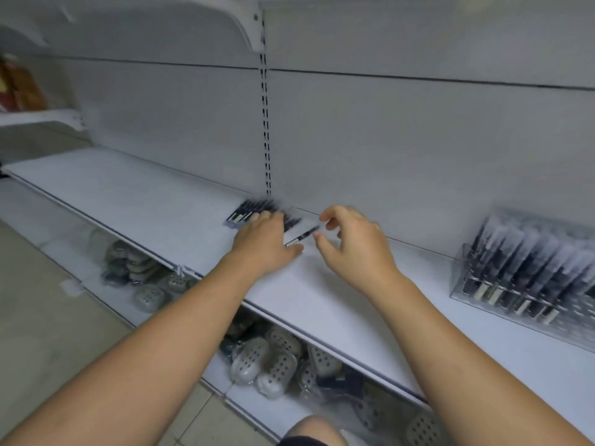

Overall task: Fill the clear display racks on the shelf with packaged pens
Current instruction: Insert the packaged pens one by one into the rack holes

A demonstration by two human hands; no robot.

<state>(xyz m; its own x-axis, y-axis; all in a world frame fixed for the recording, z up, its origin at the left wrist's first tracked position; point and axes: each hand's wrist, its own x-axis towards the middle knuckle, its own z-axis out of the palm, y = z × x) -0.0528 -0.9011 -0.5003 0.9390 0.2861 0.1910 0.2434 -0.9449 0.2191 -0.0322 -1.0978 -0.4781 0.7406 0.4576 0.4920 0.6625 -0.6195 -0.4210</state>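
White shelf (154, 201): holds every pen in view.
Left arm: stretched forward, palm down.
Left hand (267, 243): fingers straight and flat, resting on the pile of packaged pens (246, 211) at the back of the shelf; it grips nothing.
Right arm: reaching forward beside the left.
Right hand (351, 246): half spread, thumb and forefinger curved around the far end of the single packaged pen (302, 236); blur hides whether they touch it.
Single packaged pen: lying between both hands.
Clear display rack (463, 262): well to the right, filled with pens.
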